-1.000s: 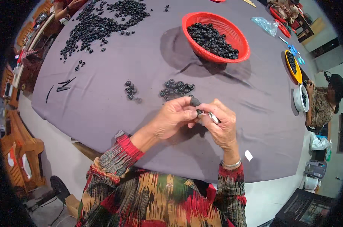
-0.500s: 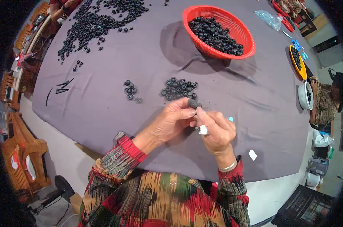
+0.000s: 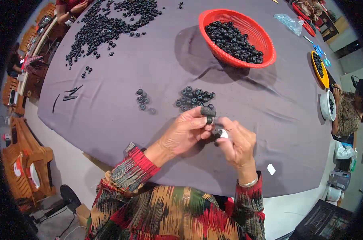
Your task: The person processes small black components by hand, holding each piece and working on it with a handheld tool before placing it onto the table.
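My left hand (image 3: 187, 130) pinches a small black bead (image 3: 209, 120) between thumb and forefinger. A dark grey cover (image 3: 208, 111) wraps the tip of that forefinger. Close on its right, my right hand (image 3: 240, 146) is closed, its fingertips smeared by motion. A white patch (image 3: 224, 134) and something dark show at those fingertips; what they grip is unclear. Just beyond the left hand lies a cluster of black beads (image 3: 195, 97) with pale-rimmed holes. Left of it is a smaller group of beads (image 3: 142, 99).
A red plastic basket (image 3: 271, 47) of black beads stands far right of centre. Loose beads (image 3: 105, 30) spread across the far left. Thin dark strips (image 3: 70, 97) lie left, a white scrap (image 3: 271, 169) near right. A yellow tray (image 3: 324, 82), a white bowl (image 3: 323, 106) and a person (image 3: 347, 114) are at right.
My right hand has drawn slightly away from the left, to the right and nearer me. More of the bead in my left hand shows. The whole view has shifted a little.
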{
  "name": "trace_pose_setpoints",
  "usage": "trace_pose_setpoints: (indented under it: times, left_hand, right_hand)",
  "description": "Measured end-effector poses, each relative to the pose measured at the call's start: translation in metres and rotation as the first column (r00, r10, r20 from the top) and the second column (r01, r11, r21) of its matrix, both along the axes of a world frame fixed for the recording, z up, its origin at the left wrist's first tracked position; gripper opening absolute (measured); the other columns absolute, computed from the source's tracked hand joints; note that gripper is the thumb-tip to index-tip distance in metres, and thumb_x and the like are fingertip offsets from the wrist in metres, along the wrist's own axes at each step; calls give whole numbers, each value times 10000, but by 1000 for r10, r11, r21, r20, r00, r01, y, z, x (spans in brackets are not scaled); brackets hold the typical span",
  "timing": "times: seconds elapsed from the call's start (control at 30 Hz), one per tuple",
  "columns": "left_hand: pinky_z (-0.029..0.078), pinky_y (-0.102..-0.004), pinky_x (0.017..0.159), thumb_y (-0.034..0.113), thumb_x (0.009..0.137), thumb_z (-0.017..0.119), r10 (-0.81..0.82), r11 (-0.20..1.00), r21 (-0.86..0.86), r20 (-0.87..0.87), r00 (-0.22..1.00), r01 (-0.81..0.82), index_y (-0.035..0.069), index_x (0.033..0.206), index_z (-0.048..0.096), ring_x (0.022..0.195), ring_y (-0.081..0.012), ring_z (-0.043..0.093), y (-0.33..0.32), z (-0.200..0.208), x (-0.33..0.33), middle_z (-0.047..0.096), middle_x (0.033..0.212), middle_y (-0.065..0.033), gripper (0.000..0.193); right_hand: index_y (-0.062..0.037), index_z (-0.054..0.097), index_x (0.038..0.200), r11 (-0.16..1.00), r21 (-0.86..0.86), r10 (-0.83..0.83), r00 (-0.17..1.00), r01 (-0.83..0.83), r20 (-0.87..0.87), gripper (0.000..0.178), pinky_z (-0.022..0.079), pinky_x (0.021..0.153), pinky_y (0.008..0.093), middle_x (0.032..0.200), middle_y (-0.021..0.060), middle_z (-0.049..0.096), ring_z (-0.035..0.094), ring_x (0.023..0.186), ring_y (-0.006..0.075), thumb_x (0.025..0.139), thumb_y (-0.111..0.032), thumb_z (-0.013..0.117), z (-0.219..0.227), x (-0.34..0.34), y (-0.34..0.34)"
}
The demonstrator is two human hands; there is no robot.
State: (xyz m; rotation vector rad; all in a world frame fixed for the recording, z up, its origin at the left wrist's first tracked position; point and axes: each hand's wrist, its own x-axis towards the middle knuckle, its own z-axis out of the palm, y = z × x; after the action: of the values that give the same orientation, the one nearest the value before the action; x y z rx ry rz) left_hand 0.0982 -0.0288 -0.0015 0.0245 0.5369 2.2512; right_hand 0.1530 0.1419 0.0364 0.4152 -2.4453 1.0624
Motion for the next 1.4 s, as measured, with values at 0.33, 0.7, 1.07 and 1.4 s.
trace_pose_setpoints:
  times: [0.33, 0.7, 1.07, 1.4]
  left_hand:
    - [530, -281, 691, 138, 872, 670, -14, 999, 41, 19, 1000, 13, 100, 1011, 579, 844, -124, 625, 2, -10, 2, 646, 937, -18, 170]
    - [575, -304, 714, 138, 874, 667, -50, 998, 48, 46, 998, 48, 84, 1018, 598, 853, -159, 655, 0, -14, 2, 654, 951, -41, 168]
    - [563, -288, 688, 119, 873, 663, -65, 996, 60, 53, 996, 62, 69, 1000, 618, 797, -156, 654, 0, -8, 2, 668, 916, -56, 144]
    - [539, -281, 702, 119, 887, 646, -69, 998, -2, -27, 997, 69, 65, 1010, 592, 777, -141, 618, -1, -9, -4, 642, 896, -46, 145]
  right_hand:
    - [-19, 668, 986, 1000, 23, 19, 999, -20, 44, 252, 386, 473, 308, 638, 73, 543, 500, 516, 196, 739, -39, 712, 4, 1, 1]
    - [-32, 671, 987, 999, 34, 10, 1000, -11, 26, 254, 383, 467, 316, 611, 65, 514, 490, 502, 195, 738, -54, 716, 5, 2, 0]
    - [-34, 673, 987, 1000, 15, 18, 998, -19, 68, 241, 379, 464, 305, 593, 62, 497, 486, 495, 185, 751, -55, 720, 7, 3, 1]
    - [-24, 674, 1018, 998, -54, 45, 990, -38, 135, 265, 394, 474, 302, 624, 85, 529, 500, 509, 197, 758, -47, 721, 4, 2, 4]
